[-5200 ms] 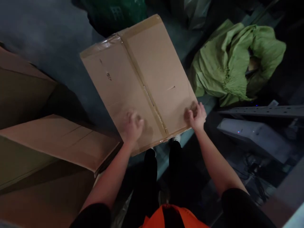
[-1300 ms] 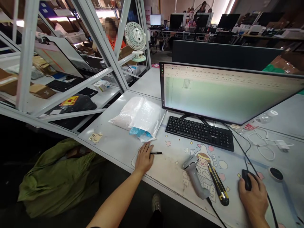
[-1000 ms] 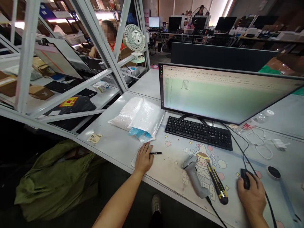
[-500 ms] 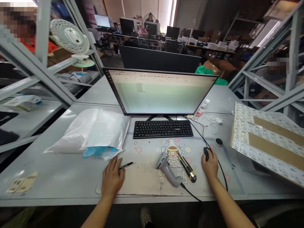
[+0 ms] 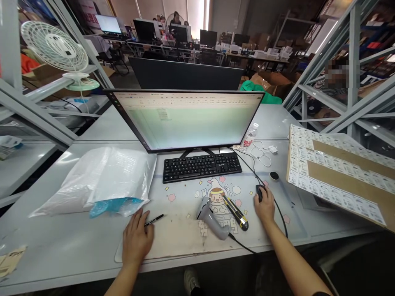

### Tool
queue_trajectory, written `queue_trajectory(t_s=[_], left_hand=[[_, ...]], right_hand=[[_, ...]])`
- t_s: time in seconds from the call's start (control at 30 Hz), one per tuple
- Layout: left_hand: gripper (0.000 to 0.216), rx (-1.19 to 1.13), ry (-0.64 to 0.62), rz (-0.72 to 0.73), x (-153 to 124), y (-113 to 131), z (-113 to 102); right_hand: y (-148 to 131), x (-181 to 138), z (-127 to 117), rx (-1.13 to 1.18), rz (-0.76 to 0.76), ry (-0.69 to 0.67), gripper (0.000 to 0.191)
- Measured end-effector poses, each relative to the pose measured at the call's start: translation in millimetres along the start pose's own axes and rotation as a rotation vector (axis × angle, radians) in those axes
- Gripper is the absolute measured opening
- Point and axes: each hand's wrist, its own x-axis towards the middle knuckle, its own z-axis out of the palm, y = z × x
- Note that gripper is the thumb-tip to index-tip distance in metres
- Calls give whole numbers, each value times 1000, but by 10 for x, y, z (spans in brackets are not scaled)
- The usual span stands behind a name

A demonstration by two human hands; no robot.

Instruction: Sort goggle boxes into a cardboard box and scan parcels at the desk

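Note:
My left hand [image 5: 137,236] lies flat on the left part of the printed desk mat [image 5: 175,242], fingers stretched forward. A black pen [image 5: 155,220] rests by its thumb, one end hidden at the hand. My right hand [image 5: 265,205] is wrapped over a black computer mouse [image 5: 259,192] at the mat's right side. Between the hands lie a grey barcode scanner [image 5: 214,222] and a yellow-and-black utility knife [image 5: 236,213]. Behind them sit a black keyboard [image 5: 202,166] and a lit monitor [image 5: 197,123] showing a spreadsheet-like page.
White plastic bags [image 5: 117,176] with blue film lie at the left. At the right rests a cardboard sheet [image 5: 342,176] covered in labels. A bottle [image 5: 248,137], a white cable [image 5: 262,154] and a small round object [image 5: 274,176] stand near the keyboard. A fan [image 5: 55,45] is on the left frame.
The camera view has turned to the right, so the desk things appear farther left. Both hands keep their places, the left by the pen and the right on the mouse.

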Motion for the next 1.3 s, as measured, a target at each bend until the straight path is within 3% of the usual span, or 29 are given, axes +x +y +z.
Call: queue_trajectory(t_s=[0.23,1.3], left_hand=[[48,-14,57,2,-1,63,-27],[52,-42,31,-41,-84,106,-110]], right_hand=[[-24,-19,-40,-18,-49,40,45],[-5,-53,-46,-23,-148,10,56]])
